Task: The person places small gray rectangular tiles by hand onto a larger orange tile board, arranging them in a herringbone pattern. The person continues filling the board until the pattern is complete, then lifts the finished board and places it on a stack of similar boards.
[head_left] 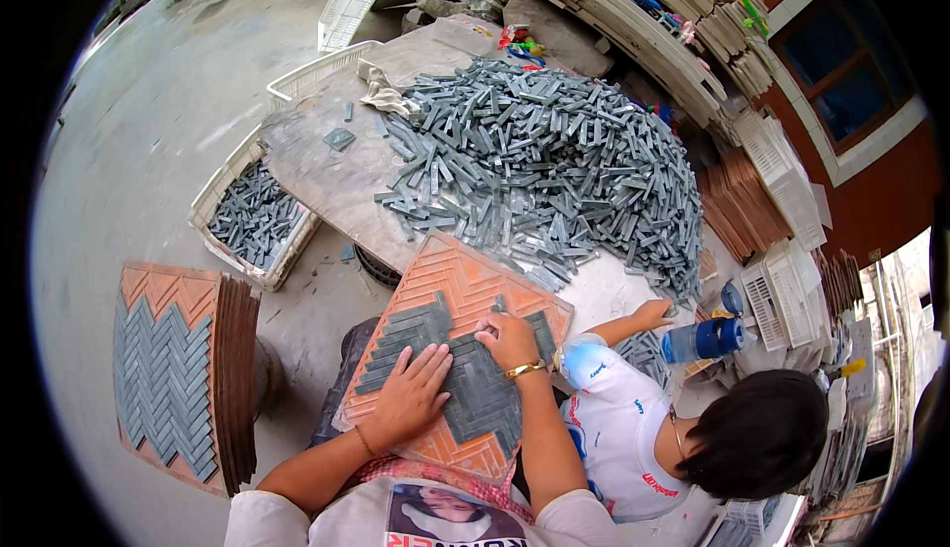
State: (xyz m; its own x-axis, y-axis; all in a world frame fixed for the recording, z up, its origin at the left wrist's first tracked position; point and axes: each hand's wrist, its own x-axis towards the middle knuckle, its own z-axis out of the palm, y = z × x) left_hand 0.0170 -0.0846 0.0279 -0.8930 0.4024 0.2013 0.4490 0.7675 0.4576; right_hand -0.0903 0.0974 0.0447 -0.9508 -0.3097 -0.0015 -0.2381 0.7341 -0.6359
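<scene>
An orange mould board (pixel 465 262) with herringbone grooves rests tilted across my lap. Grey stone strips (pixel 485 399) fill much of its middle in a zigzag pattern, while orange grooves show along the top and bottom. My left hand (pixel 414 394) lies flat on the board's left part, fingers stretched over the laid strips. On the upper right part, my right hand (pixel 507 339), with a gold bracelet at the wrist, has its fingers pinched at a short grey strip (pixel 499 304). The fingers partly hide that strip.
A large heap of grey strips (pixel 554 151) covers the table (pixel 307 151) ahead. Left stand a white crate of strips (pixel 252 216) and a stack of boards (pixel 163 379). Close on my right, a person in white (pixel 623 428) reaches toward the heap beside a blue water bottle (pixel 703 339).
</scene>
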